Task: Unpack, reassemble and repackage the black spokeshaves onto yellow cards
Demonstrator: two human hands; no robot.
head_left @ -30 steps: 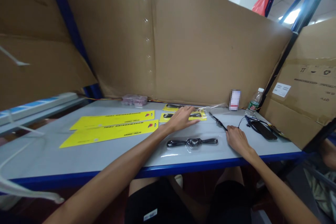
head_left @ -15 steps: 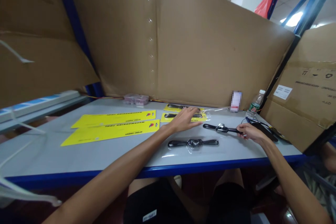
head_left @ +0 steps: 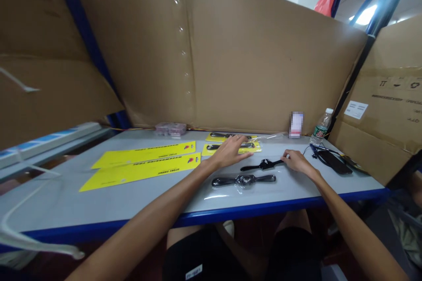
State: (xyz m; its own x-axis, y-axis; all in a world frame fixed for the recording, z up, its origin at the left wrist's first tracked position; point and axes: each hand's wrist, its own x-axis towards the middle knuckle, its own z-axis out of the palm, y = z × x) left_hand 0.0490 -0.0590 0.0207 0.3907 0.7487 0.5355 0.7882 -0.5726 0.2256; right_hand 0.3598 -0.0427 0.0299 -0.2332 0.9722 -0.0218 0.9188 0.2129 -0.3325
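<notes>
My right hand pinches the right handle end of a black spokeshave, which lies low over the table. Nearer the front edge, another spokeshave sits in a clear plastic blister. My left hand is open, thumb and fingers apart, over the right part of a yellow card with a spokeshave on it. Just behind is a second such card and spokeshave, partly covered by my fingers. Two long yellow printed cards overlap on the left; their lettering reads like "spoke shave".
A clear plastic box stands at the back. On the right are a bottle, an upright pale item with a blurred face, a dark phone and cables. Cardboard walls enclose the grey table. A white cable hangs at left.
My right hand has moved left with the spokeshave, whose angle has changed so its right end points slightly away from me. My left hand stays over the yellow card. The view has shifted slightly.
</notes>
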